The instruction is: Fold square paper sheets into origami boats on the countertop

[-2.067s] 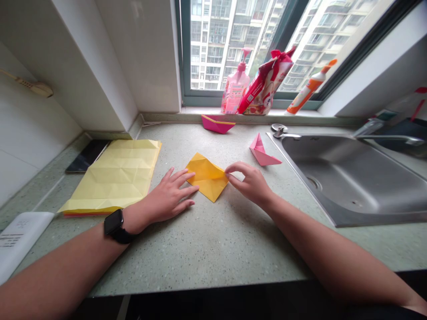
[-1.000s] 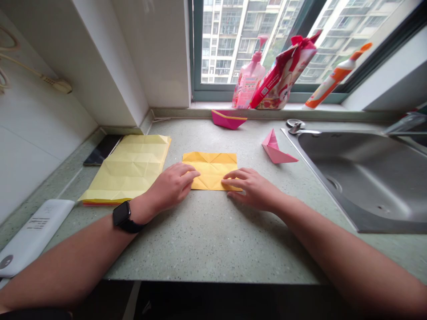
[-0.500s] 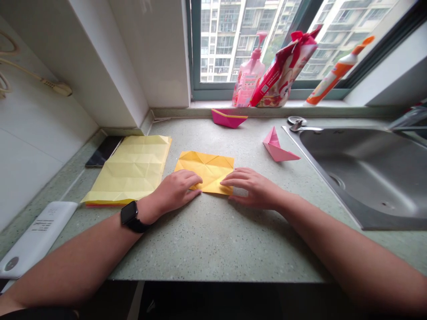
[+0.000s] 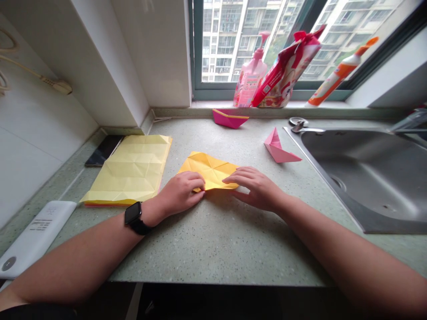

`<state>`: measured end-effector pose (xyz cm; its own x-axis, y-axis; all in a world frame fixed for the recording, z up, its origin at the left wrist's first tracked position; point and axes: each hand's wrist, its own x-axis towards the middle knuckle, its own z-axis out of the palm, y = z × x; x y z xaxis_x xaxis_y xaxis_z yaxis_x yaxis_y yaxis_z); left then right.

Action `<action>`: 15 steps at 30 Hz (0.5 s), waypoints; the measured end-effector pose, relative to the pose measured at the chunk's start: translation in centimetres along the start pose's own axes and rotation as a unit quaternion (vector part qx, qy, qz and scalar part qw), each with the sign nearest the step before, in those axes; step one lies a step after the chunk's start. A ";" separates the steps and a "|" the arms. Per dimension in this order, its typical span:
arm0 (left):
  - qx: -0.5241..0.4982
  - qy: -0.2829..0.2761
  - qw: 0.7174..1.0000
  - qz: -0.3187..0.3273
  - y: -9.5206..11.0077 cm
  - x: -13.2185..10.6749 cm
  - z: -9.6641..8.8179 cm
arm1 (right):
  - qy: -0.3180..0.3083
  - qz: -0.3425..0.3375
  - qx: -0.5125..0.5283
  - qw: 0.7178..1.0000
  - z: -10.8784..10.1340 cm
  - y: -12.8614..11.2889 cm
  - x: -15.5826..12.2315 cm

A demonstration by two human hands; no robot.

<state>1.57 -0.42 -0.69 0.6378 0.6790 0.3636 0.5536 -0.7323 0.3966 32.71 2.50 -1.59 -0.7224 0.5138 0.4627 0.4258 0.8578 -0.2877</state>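
A creased orange-yellow sheet of origami paper (image 4: pixel 213 171) lies on the counter in front of me, its near edge slightly raised. My left hand (image 4: pixel 185 189) pinches the sheet's near left edge between thumb and fingers, and a dark smartwatch (image 4: pixel 133 212) is on that wrist. Over the sheet's right end rests my right hand (image 4: pixel 255 186), its fingers stretched out on the paper and its thumb apart below them. Behind the sheet stand a magenta folded paper boat (image 4: pixel 230 119) and a pink folded paper piece (image 4: pixel 279 151) with a pointed peak.
To the left lies a stack of paper with a creased pale yellow sheet (image 4: pixel 133 169) on top, beside a dark phone (image 4: pixel 103 150). A white flat device (image 4: pixel 38 235) is nearer me. A steel sink (image 4: pixel 362 222) is at right; a pink pump bottle (image 4: pixel 251 82) stands on the sill.
The orange-yellow sheet has turned slightly and its near edge has lifted. Both hands have shifted a little to the right with it, as the view also moved slightly.
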 end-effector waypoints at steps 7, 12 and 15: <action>-0.035 -0.049 0.996 0.068 -0.2 -0.2 0.0 | 0.025 0.089 -0.017 0.996 -0.2 0.6 -0.5; -0.054 -0.058 0.994 0.070 0.0 -0.4 0.1 | 0.064 0.120 -0.006 0.991 -0.2 0.6 -0.4; -0.051 -0.062 0.993 0.090 0.1 -0.4 0.2 | 0.078 0.124 0.000 0.989 -0.1 0.5 -0.3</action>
<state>1.44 -0.81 -0.95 0.7857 0.5221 0.3317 0.3721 -0.8273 0.4208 33.20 2.79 -1.77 -0.5032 0.7032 0.5022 0.5795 0.7057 -0.4076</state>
